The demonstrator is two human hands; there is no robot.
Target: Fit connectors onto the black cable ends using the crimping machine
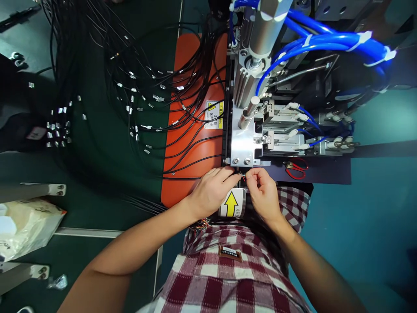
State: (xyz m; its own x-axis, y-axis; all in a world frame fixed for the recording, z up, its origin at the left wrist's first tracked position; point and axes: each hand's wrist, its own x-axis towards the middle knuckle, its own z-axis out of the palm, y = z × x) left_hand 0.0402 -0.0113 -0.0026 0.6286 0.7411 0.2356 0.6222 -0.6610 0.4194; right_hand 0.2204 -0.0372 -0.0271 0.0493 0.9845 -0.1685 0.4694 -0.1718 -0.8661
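My left hand (213, 193) is closed at the front of the machine, thumb and fingers pressed together. A black cable (182, 178) runs over the orange plate (172, 191) and under this hand. Thin coloured wires (242, 176) stick out between my two hands. My right hand (263, 193) pinches at the tips of these wires with thumb and forefinger; the exact grip is partly hidden. Just above both hands is the metal block (241, 145) of the machine. Below them lies a label with a yellow arrow (231, 204).
Many black cables with shiny metal ends (156, 99) spread over the orange plate and the dark green table (107, 191). Red-handled snips (297, 168) lie right of the machine. Blue air hoses (325, 41) arch over the cylinders. A plastic bag (29, 224) is at far left.
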